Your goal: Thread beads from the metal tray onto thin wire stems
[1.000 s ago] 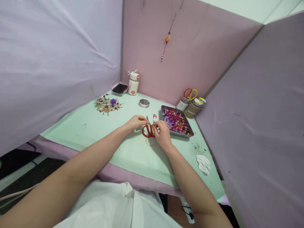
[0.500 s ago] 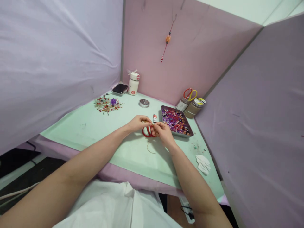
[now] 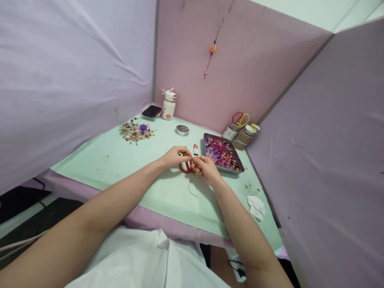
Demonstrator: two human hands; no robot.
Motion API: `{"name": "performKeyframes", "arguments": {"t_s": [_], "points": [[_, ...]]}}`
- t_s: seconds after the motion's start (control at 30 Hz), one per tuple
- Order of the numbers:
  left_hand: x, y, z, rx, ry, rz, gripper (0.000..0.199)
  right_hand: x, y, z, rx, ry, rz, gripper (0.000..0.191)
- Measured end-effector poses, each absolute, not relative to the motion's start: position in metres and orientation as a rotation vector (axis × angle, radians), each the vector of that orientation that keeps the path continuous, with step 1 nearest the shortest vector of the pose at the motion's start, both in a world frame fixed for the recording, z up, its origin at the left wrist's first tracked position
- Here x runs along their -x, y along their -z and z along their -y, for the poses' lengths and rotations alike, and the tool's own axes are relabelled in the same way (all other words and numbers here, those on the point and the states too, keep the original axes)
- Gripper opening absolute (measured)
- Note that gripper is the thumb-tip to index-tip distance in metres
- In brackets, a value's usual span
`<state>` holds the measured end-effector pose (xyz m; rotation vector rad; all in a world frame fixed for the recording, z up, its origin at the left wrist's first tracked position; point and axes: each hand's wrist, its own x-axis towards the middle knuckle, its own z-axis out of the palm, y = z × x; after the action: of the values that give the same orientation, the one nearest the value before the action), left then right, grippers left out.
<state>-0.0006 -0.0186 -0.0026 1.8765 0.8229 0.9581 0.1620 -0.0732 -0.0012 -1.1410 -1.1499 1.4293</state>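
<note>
My left hand and my right hand meet over the middle of the table, fingertips almost touching. Both pinch a thin brownish cord, whose loose end curves down below the fingers. Any knot or bead between the fingertips is too small to make out. Red-handled scissors lie on the table just behind and below the hands, partly hidden by them. A small red and white lighter is beyond the fingertips. To the right of my right hand stands a dark tray full of purple, red and orange beads.
On the left lies a pile of beaded strands. Farther back are a phone, a white bottle and a wire spool. Jars stand back right, with a crumpled white cloth nearer. A beaded string hangs at the back.
The cord's loose end has shifted slightly and hangs straighter. The fingers have moved a little, still pinched together in the same place.
</note>
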Motion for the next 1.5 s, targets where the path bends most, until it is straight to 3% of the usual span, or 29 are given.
{"name": "performKeyframes", "arguments": {"t_s": [0.73,0.83,1.0,1.1,1.3,1.5], "points": [[-0.001,0.009,0.016,-1.743,-0.855,-0.815,0.014,-0.169,0.003,0.072,1.138,-1.459,1.15,0.026],[-0.002,0.008,0.017,-1.524,-0.874,-0.818,0.015,-0.169,0.006,0.07,1.158,-1.257,1.205,0.023],[-0.002,0.006,0.017,-1.075,-0.848,-0.821,0.014,-0.169,0.007,0.071,1.135,-0.488,1.591,0.015],[-0.001,0.004,0.014,-0.877,-0.795,-0.847,0.013,-0.167,0.009,0.073,1.117,-0.203,1.837,0.014],[0.001,0.005,0.011,-0.821,-0.746,-0.877,0.011,-0.168,0.013,0.072,1.144,-0.116,2.031,0.013],[0.002,0.005,0.014,-1.396,-0.906,-0.828,0.015,-0.172,0.009,0.072,1.144,-0.151,1.914,0.013]]}}
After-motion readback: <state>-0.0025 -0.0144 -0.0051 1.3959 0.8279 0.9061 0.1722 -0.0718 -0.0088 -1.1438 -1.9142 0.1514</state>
